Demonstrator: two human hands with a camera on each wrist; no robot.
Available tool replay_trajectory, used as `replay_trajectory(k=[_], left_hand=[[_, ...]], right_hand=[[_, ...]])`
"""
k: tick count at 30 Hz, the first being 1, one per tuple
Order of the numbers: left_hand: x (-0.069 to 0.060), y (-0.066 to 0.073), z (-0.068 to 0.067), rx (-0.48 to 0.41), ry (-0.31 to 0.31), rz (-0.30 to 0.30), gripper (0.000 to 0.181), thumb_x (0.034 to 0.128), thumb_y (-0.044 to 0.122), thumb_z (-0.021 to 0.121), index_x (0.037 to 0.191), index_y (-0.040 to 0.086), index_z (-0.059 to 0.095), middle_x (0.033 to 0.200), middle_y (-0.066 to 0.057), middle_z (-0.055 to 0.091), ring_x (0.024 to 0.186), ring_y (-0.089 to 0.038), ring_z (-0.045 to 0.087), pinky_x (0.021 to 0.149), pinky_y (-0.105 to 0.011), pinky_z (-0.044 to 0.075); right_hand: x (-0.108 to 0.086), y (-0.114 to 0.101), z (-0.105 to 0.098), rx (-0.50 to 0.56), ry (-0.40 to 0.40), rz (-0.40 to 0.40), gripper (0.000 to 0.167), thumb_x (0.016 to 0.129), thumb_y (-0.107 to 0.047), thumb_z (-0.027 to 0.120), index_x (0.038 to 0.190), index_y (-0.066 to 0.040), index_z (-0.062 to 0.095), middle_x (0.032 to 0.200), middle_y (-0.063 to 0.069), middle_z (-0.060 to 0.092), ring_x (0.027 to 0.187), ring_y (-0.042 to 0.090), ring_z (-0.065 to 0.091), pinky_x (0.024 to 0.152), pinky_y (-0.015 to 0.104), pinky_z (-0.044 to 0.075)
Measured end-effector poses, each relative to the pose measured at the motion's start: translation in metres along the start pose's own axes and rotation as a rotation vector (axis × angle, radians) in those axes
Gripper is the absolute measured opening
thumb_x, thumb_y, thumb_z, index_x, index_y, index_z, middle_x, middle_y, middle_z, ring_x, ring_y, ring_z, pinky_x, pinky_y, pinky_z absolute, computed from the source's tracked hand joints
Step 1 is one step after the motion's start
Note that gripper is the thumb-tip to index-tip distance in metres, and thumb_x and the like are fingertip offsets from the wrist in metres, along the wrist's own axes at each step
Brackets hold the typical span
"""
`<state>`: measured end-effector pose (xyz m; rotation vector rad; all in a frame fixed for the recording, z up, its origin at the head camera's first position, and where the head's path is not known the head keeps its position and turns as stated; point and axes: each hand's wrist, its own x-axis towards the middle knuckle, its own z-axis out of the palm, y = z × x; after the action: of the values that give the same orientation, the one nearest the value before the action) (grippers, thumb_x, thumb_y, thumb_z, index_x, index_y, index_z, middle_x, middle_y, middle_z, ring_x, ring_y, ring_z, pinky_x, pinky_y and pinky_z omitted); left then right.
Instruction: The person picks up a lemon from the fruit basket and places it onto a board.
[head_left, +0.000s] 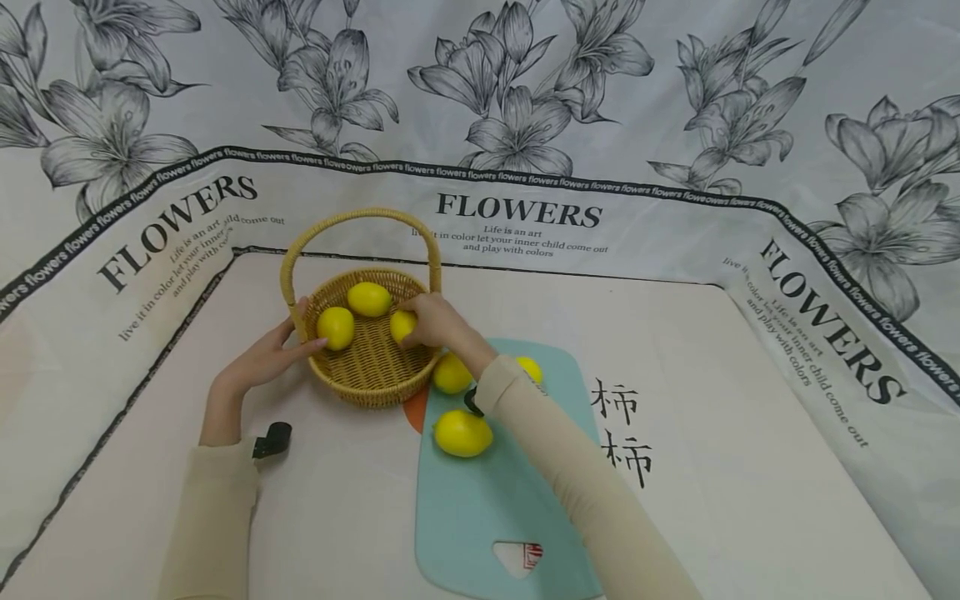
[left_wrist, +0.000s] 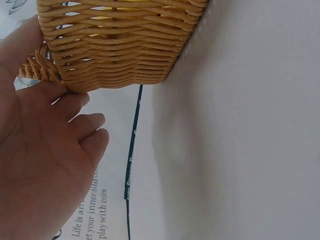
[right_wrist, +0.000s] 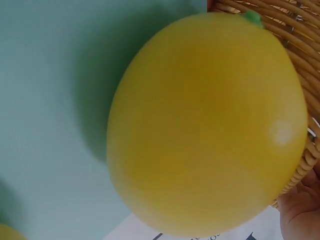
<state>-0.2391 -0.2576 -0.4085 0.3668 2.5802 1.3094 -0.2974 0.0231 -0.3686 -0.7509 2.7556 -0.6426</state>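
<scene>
My left hand grips the left side of the wicker basket, thumb over its rim and fingers against the outer wall. The left wrist view shows these fingers beside the basket weave. Inside the basket, my right hand holds a yellow lemon near the right wall, partly hidden by the fingers. Two more lemons, one at the back and one at the left, lie in there. A lemon on the board fills much of the right wrist view.
A light-blue cutting board lies right of the basket, partly under my right forearm. On it are a front lemon, one beside the basket and one partly hidden behind the sleeve. The basket's tall handle arches above it.
</scene>
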Motion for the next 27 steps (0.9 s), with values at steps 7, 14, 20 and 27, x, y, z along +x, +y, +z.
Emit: replay_trajectory(k=[7,14,20,27], left_hand=[[0.001,-0.001,0.002,-0.004,0.000,0.001,0.087,0.0969,0.046,0.053,0.155,0.018,-0.006,0.161,-0.008,-0.007,0.143,-0.043,-0.002,0.109,-0.069,0.005],[-0.001,0.000,0.000,-0.011,-0.003,-0.016,0.087,0.0963,0.047,0.054,0.155,0.021,-0.006,0.161,-0.009,-0.006,0.144,-0.043,-0.004,0.108,-0.069,0.005],[0.000,0.000,0.000,-0.008,-0.008,-0.018,0.087,0.0963,0.046,0.054,0.154,0.022,-0.006,0.161,-0.008,-0.007,0.143,-0.043,-0.004,0.108,-0.070,0.005],[0.000,0.000,0.000,0.005,-0.007,-0.013,0.088,0.0965,0.048,0.053,0.154,0.021,-0.007,0.161,-0.009,-0.007,0.143,-0.044,-0.004,0.108,-0.069,0.004]], right_hand=[[-0.004,0.001,-0.003,0.009,0.008,0.007,0.060,0.081,-0.022,0.080,0.134,-0.006,0.058,0.129,0.009,0.061,0.103,0.018,0.055,0.087,0.027,0.047],[-0.010,0.000,-0.008,0.040,0.022,-0.013,0.062,0.080,-0.024,0.081,0.135,-0.006,0.056,0.129,0.010,0.060,0.108,0.020,0.056,0.092,0.029,0.047],[-0.013,0.000,-0.013,0.079,0.044,-0.030,0.064,0.081,-0.024,0.080,0.137,-0.008,0.055,0.131,0.009,0.059,0.111,0.019,0.056,0.095,0.028,0.046],[-0.023,-0.003,-0.021,0.109,0.048,-0.047,0.063,0.081,-0.030,0.080,0.137,-0.011,0.056,0.127,0.007,0.062,0.104,0.015,0.058,0.089,0.025,0.048]])
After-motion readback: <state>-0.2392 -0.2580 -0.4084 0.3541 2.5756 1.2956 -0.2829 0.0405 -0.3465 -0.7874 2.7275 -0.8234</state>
